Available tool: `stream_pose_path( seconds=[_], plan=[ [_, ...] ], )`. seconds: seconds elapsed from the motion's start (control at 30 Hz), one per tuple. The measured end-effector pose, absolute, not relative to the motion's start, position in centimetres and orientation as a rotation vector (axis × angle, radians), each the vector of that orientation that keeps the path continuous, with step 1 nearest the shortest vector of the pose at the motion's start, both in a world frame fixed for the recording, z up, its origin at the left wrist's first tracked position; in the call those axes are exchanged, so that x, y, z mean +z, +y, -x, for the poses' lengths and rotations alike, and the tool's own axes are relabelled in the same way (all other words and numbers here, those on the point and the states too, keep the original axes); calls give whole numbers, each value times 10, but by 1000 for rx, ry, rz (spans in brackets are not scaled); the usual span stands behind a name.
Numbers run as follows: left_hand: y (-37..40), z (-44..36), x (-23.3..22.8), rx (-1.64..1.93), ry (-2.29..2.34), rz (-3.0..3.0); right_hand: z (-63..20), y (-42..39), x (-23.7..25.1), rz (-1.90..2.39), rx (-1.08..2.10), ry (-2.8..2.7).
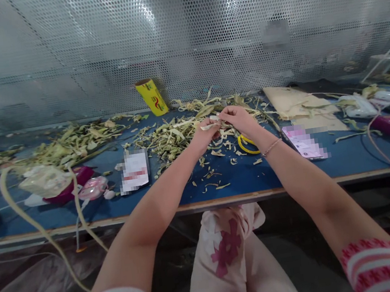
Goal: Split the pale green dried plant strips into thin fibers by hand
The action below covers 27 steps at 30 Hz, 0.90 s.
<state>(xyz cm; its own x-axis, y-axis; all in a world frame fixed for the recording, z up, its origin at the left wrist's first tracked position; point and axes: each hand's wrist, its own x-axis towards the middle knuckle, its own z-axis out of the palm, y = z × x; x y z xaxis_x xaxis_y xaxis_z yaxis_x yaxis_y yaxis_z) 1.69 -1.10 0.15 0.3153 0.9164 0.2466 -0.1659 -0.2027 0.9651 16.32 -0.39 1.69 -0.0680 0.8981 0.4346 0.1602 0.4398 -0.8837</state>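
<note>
Holds a pale strip (209,126) just over the table, at the right side of a heap of dried leaves (171,142), with the fingers of the left hand (204,136) curled and clamped on it. Holds the right hand (236,116) close by, fingertips bunched together at the left fingertips; leaves unclear any grip on that same strip. Wears a thin bracelet (271,147) on the right wrist, near a yellow ring (247,144) lying on the blue table (243,180), with loose scraps (217,153) below the hands. Has a pink sheet (301,140), partly blurred, to the right, just in front of brown paper (302,107). Has a pale flat thing (135,171), also blurred, to the left, and a second leaf heap (78,143) beyond. Faces a perforated metal panel (164,29), with a tilted yellow tube (152,98) before it.
</note>
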Motion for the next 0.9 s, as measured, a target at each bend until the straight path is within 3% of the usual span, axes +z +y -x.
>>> stream_pose_path(
  seconds=[0.67, 0.9],
  plan=[
    [-1, -4, 0, 1347, 882, -1597, -185, -1, 19, 987, 844, -1714],
    [2, -4, -1, 1312, 871, -1613, -185, -7, 22, 1107, 669, -1885]
  ],
)
